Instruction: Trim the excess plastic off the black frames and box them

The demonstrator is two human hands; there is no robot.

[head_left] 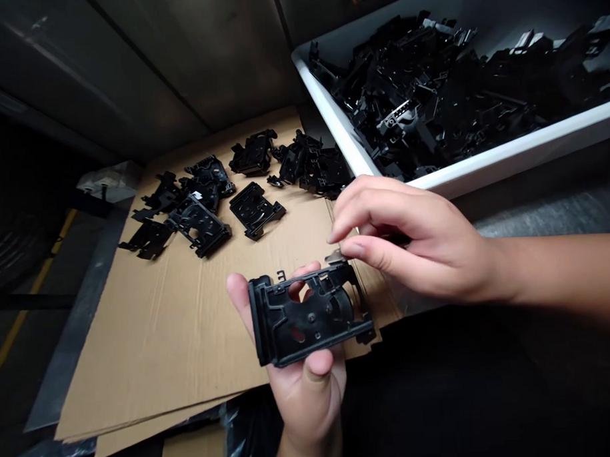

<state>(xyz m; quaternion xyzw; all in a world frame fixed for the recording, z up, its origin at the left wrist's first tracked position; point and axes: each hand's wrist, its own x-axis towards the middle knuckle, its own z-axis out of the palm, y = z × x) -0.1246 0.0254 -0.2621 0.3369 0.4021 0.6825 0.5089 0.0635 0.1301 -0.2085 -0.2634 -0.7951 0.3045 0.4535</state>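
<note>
Holding a flat black moulded plastic frame [308, 315] across our left hand [306, 405], we keep it above the near part of a brown corrugated cardboard sheet [163, 340]. The left thumb [317, 365] presses on the frame's lower edge, while the left fingers [240, 291] curl up behind its far side and show through its round openings. The grip on the frame is snug, with the fingers close around it.

Our right hand [425, 244] reaches in from the right of the sheet. Its thumb and index fingertip [350, 250] come narrowly together on a small grey tab [335, 257] that sticks up from the frame's upper edge, pinching it. The other right fingers bend loosely just behind them.

Beyond the far right corner of the sheet stands a white rectangular bin [512, 148], heaped with a tangled mass of black plastic parts [430, 97] much like the frame in hand. More black plastic frames [257, 210] lie in a loose scatter on the far half of the sheet, some overlapping, others apart. Dark metal panels [129, 68] rise behind the sheet, and a yellow floor line [32, 298] runs along the floor to its left.
</note>
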